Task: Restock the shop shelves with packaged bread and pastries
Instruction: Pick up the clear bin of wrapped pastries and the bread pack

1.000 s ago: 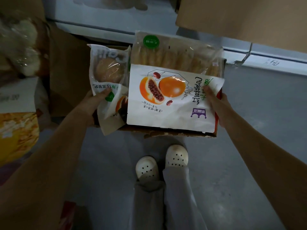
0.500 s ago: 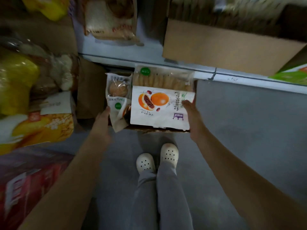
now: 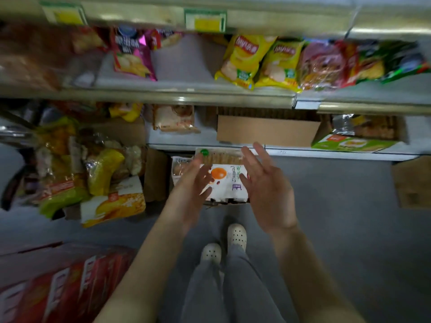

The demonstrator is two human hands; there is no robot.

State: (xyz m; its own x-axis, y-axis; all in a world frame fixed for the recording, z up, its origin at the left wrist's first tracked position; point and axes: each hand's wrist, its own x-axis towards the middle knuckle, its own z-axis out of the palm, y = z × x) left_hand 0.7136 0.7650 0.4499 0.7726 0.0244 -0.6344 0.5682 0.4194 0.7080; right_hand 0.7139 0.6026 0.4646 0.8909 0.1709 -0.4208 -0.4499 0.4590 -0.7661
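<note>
A large white pastry pack [image 3: 229,183] with an orange bun picture lies on an open cardboard box [image 3: 224,201] on the floor below the lowest shelf. Beside it on the left sits a smaller bun pack [image 3: 180,165], partly hidden by my left hand. My left hand [image 3: 191,190] hovers above the box with fingers spread and holds nothing. My right hand [image 3: 265,185] is raised over the pack's right side, fingers apart and empty. A bread pack [image 3: 173,118] stands on the bottom shelf [image 3: 182,142].
Crisp bags [image 3: 242,59] fill the middle shelf. A cardboard box [image 3: 265,130] and a green-labelled tray [image 3: 352,143] sit on the bottom shelf. A heap of bagged bread [image 3: 93,173] lies at left, a red carton [image 3: 58,285] at lower left. My feet [image 3: 224,243] stand on the grey floor.
Both hands let go of the box and packs and lifted away with fingers spread. My view rose and pulled back, so the shelves with crisp bags came into sight.
</note>
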